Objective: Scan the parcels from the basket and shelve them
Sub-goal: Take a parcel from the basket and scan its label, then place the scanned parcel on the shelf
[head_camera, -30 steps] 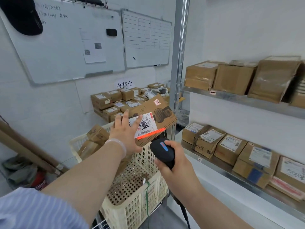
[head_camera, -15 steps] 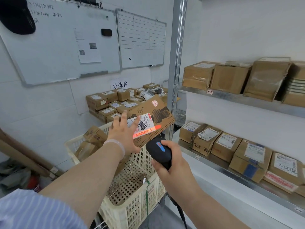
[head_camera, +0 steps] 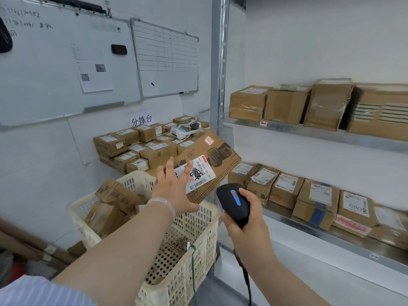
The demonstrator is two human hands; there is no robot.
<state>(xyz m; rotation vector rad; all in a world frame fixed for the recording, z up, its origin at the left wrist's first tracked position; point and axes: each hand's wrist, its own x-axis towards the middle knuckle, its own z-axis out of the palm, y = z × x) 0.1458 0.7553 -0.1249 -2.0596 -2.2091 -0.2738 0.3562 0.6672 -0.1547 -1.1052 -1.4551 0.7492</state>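
Note:
My left hand (head_camera: 174,191) holds a flat brown cardboard parcel (head_camera: 217,157) tilted up above the cream plastic basket (head_camera: 194,230), its white barcode label (head_camera: 198,174) facing me. My right hand (head_camera: 247,221) grips a black barcode scanner (head_camera: 233,202) with a blue stripe, just below and right of the parcel, its head aimed at the label. No red scan line shows on the label. Several brown parcels (head_camera: 110,206) lie in the basket's far left end.
A metal shelf unit (head_camera: 309,226) on the right carries rows of boxed parcels on two levels, behind a steel upright (head_camera: 217,85). A sorting table stacked with small boxes (head_camera: 141,146) stands behind the basket. Whiteboards hang on the wall.
The red scan line on the label has gone out. The parcel and both hands have stayed almost in place while my view turned slightly right.

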